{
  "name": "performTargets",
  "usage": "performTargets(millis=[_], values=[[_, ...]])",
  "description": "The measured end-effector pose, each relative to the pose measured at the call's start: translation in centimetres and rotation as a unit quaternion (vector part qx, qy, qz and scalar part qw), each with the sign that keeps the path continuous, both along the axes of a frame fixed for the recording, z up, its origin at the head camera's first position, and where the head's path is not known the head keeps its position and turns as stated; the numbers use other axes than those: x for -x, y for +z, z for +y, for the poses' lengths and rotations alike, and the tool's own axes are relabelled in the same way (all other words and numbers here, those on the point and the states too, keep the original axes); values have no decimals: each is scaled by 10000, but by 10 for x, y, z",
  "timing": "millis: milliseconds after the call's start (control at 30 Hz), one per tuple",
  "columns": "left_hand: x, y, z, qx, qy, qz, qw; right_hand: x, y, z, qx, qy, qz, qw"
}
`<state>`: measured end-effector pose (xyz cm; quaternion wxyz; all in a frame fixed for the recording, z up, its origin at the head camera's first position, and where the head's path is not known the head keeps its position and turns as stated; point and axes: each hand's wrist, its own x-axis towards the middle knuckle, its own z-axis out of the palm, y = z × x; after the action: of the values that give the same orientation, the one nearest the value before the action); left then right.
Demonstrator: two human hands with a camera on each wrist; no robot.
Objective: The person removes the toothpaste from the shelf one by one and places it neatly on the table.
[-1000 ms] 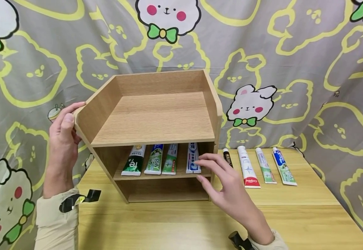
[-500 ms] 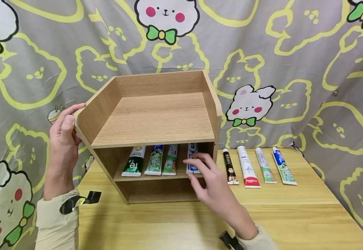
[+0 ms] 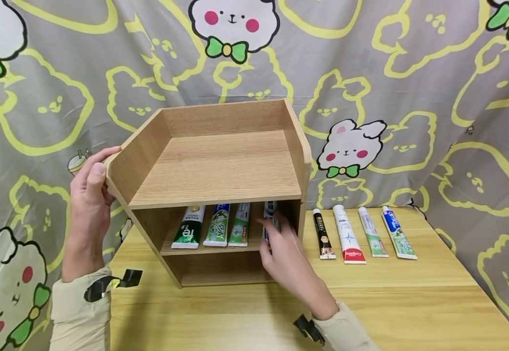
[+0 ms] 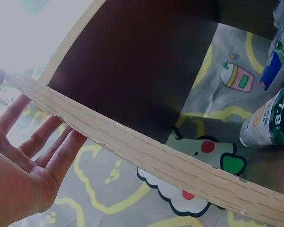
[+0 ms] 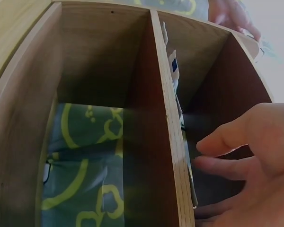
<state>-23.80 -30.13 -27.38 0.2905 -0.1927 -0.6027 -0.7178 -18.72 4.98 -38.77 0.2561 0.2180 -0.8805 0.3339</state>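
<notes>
A light wood shelf unit (image 3: 223, 161) stands on the table, with several toothpaste tubes lying on its middle level. My left hand (image 3: 88, 209) grips the left side panel's edge, thumb in front and fingers behind. Inside the middle compartment, my right hand (image 3: 290, 251) is over the rightmost toothpaste tube (image 3: 270, 207), a blue and white one, and hides most of it. In the right wrist view, its thumb and fingers reach forward slightly bent. Whether they touch the tube is hard to see. Left of it lie a green-white tube (image 3: 239, 226), a blue-green tube (image 3: 216, 226) and a dark green tube (image 3: 188, 229).
To the right of the shelf several more tubes lie in a row on the wooden table (image 3: 219, 317): a black tube (image 3: 323, 234), a red-white Colgate tube (image 3: 348, 236), a slim green-white tube (image 3: 372, 234) and a blue-green tube (image 3: 398, 234). A patterned curtain (image 3: 346, 58) hangs behind.
My right hand has moved left and further into the middle compartment, covering more of the rightmost tube and uncovering the black tube on the table. My left hand has stayed on the side panel.
</notes>
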Motion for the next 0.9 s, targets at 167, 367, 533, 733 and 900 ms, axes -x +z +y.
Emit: performTargets(millis=[167,367,533,733,900], values=[[0,0,-1,39,1,18,10000,6,3,-5,-324,-220,-211,9990],[-1,1,1,-2,1,27,10000,11,9,-7,-827,-294,-724,9935],[-2,2,2,68,-3,-8,10000,14,15,-7,-731,-168,-1237,9895],[-3,2,1,154,9,-30,9999,18,19,-8,-630,-73,-1699,9834],[-4,3,0,210,-89,-68,9997,20,20,-8,-336,1,-1880,9816]])
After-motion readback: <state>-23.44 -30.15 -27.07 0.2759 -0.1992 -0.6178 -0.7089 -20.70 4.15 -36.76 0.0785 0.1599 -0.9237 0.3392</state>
